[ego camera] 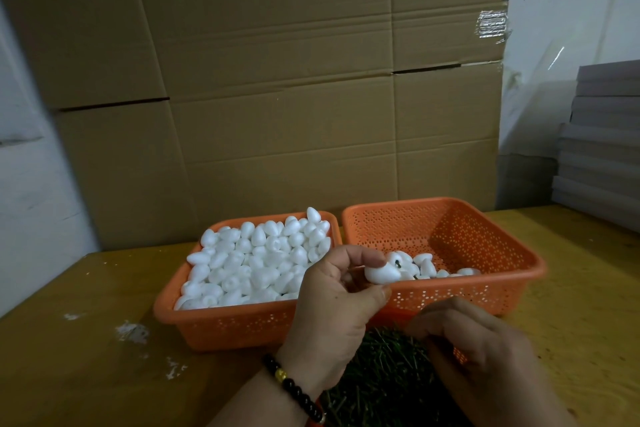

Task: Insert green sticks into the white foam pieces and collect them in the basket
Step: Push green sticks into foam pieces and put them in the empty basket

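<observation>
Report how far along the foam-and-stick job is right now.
Early. Done: a few stuck pieces lie in the right basket. In hand: the left hand pinches one foam piece while the right hand reaches into the green sticks. Left: the left basket remains heaped with plain foam pieces.

Both baskets, the left one (pixel 221 329) and the right one (pixel 485 295), look like orange perforated plastic, smooth with a slight sheen. The foam pieces (pixel 249 264) are white and matt, faintly grainy. The table (pixel 69 374) is yellowish wood, worn and scuffed with white specks. Behind, the cardboard (pixel 277 97) is matt brown, creased, with glossy clear tape (pixel 491 26) at upper right. The bracelet (pixel 294 388) beads look glossy.
</observation>
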`<state>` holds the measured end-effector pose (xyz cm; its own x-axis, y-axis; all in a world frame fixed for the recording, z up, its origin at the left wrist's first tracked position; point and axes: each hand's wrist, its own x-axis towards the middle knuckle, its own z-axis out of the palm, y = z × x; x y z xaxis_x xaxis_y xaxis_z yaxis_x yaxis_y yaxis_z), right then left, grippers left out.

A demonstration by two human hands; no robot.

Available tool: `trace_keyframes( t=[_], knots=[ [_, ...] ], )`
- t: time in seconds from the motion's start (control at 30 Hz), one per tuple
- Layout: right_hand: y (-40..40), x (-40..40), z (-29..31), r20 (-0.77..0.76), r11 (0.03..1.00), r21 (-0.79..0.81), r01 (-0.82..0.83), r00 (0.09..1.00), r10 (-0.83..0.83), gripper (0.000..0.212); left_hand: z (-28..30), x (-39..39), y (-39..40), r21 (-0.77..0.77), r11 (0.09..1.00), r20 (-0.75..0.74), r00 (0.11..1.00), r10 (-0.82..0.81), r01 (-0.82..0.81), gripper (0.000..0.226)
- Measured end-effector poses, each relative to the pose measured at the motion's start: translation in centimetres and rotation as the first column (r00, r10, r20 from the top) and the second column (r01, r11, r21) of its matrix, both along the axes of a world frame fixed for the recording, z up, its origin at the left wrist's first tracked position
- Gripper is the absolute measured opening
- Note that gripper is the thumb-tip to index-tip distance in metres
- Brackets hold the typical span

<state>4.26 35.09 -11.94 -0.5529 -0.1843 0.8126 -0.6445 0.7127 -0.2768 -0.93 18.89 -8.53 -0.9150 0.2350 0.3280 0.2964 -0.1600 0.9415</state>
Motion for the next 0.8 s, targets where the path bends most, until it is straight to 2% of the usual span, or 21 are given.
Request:
trace_keyframes(
  t=[0.1,0.17,0.27,0.47,0.63,0.8],
  knots=[
    [0.1,-0.1,-0.1,-0.058,0.999,-0.040,0.009,0.998,-0.011,0.042,-0.1,0.0,0.1,-0.051,0.998,-0.031,0.999,0.025,-0.027,0.042],
    [0.0,0.0,0.0,-0.105,0.996,-0.090,0.009,0.994,-0.019,0.031,0.0,0.1,0.2,0.000,1.000,0.013,1.000,0.003,-0.003,0.035],
    [-0.2,-0.2,0.0,-0.156,0.980,-0.197,0.015,0.987,-0.046,0.027,0.3,0.2,0.2,0.160,0.980,0.174,0.974,-0.148,0.120,0.037],
    [0.0,-0.3,-0.2,-0.136,0.934,-0.356,-0.022,0.990,-0.029,0.019,0.8,0.4,0.1,0.318,0.896,0.384,0.822,-0.421,0.310,0.024],
    [0.0,-0.4,-0.7,-0.085,0.912,-0.409,0.040,0.993,-0.082,0.026,1.0,0.4,0.1,0.444,0.838,0.453,0.728,-0.516,0.318,0.026],
    [-0.1,-0.6,-0.7,-0.062,0.913,-0.402,0.071,0.993,-0.105,0.035,0.6,0.3,0.2,0.403,0.861,0.466,0.741,-0.484,0.309,0.033]
  ],
)
